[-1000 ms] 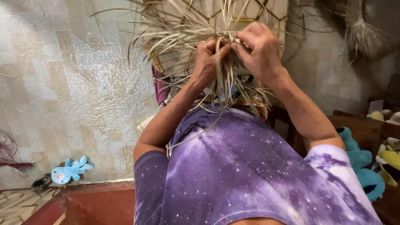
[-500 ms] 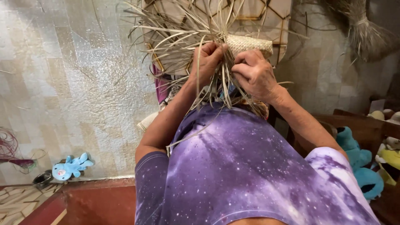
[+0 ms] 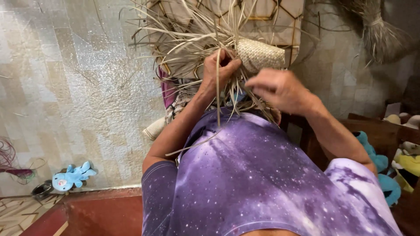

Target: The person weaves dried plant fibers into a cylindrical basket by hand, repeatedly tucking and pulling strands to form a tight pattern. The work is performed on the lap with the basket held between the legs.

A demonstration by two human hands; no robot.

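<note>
A half-woven piece of pale straw [image 3: 259, 54] with many loose strands [image 3: 183, 35] sticking out is held in front of my chest. My left hand [image 3: 220, 70] grips the weave at its lower left, fingers closed around a bunch of strands. My right hand [image 3: 279, 89] sits just below and right of the woven part, fingers pinched on thin strands that hang down. A single long strand [image 3: 217, 100] dangles over my purple shirt.
A tiled floor [image 3: 74, 87] lies to the left, with a blue soft toy [image 3: 72, 175] and a dark small bowl [image 3: 43, 189] near a red ledge [image 3: 100, 212]. A straw bundle [image 3: 380, 30] hangs top right. Soft toys [image 3: 393, 166] sit on wood furniture at right.
The woven piece has turned so its finished part shows at the right. My right hand has come off the weave and dropped down to the right; my left hand keeps its grip.
</note>
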